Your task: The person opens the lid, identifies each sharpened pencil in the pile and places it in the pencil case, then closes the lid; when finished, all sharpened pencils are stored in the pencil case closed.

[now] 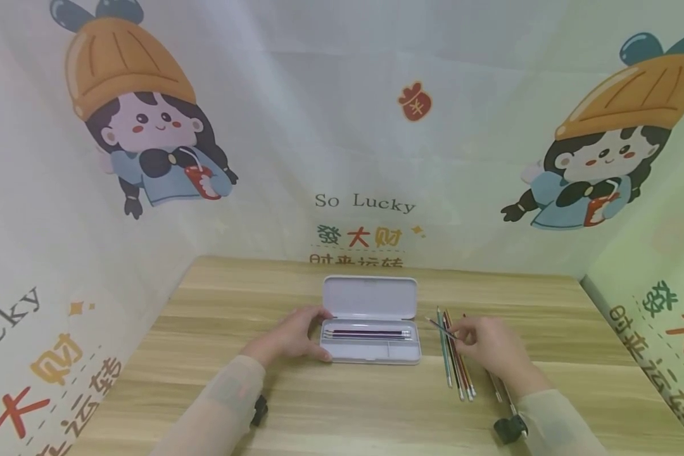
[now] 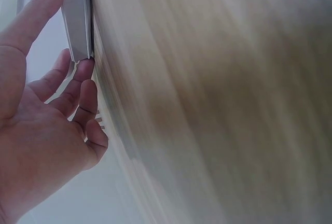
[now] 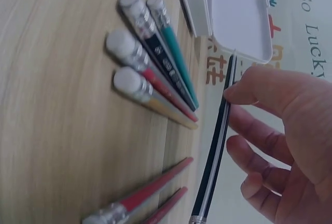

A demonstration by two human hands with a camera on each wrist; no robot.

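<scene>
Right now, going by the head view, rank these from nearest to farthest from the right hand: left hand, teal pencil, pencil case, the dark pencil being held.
1. Dark pencil: pinched in the right hand.
2. Teal pencil: lying just to that hand's left.
3. Pencil case: open, farther left.
4. Left hand: at the case's left end.

high head view, pencil case [image 1: 370, 297] in all

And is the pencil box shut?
No, the lid of the pencil box is open, and pencils show inside.
</scene>
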